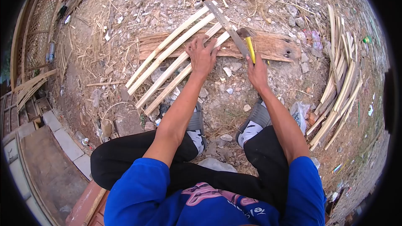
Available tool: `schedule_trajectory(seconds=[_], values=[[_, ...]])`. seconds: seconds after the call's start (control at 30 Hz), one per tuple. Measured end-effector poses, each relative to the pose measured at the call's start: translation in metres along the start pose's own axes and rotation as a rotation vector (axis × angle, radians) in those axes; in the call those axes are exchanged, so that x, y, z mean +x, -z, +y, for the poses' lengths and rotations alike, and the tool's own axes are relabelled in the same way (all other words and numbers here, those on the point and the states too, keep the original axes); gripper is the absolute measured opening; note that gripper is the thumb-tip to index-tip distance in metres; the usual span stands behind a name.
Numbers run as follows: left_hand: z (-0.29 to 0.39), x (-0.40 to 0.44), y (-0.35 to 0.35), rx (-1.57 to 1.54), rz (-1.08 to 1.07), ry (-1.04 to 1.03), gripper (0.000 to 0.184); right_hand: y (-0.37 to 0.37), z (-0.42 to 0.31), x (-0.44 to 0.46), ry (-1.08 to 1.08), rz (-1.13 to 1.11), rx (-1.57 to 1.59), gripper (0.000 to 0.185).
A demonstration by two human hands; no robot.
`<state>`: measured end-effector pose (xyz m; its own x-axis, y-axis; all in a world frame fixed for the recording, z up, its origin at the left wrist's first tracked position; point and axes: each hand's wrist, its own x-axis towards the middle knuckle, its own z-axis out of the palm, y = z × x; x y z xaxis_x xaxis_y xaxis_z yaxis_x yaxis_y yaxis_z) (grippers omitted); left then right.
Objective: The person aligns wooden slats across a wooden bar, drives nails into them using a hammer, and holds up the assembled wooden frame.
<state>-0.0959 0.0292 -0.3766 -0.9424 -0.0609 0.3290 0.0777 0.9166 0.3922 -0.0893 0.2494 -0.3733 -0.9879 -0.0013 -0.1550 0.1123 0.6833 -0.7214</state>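
Several pale wooden strips (167, 50) lie side by side, slanting over a rough weathered plank (272, 45) on the ground. A darker flat strip (228, 27) crosses their upper right ends. My left hand (202, 55) rests on the strips with its fingers spread. My right hand (257, 73) is closed at the lower end of the darker strip, beside the yellow handle of a hammer (250, 47). The hammer's head is up over the plank. Whether my right fingers wrap the handle, the strip or both is hard to tell.
A pile of wooden strips (341, 83) lies at the right. A clear plastic bag (299, 113) is near my right forearm. Lattice panels (39, 29) stand at the far left, above a framed board (52, 171). Stones, straw and litter cover the ground.
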Motion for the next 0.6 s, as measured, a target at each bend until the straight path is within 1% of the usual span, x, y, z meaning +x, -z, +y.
schedule_trajectory(seconds=[0.13,0.33,0.43,0.53,0.57,0.6], values=[[0.000,-0.001,0.000,0.017,0.011,-0.012,0.025,-0.002,0.001,0.000,0.004,0.012,-0.012,0.027],[0.003,0.000,0.003,0.003,-0.009,0.032,0.025,0.000,-0.001,0.000,0.008,0.006,0.018,0.028],[0.001,0.002,-0.003,-0.031,0.012,0.073,0.020,0.002,-0.006,-0.001,-0.029,-0.003,-0.001,0.028],[0.003,0.003,-0.007,-0.003,0.091,0.073,0.015,0.001,-0.005,0.000,-0.030,-0.004,-0.045,0.028],[0.003,0.003,-0.006,0.011,0.050,0.084,0.026,0.001,-0.004,0.000,-0.035,-0.008,-0.039,0.028],[0.003,0.003,-0.007,0.024,0.058,0.108,0.030,0.001,-0.004,0.000,-0.042,-0.013,-0.034,0.028]])
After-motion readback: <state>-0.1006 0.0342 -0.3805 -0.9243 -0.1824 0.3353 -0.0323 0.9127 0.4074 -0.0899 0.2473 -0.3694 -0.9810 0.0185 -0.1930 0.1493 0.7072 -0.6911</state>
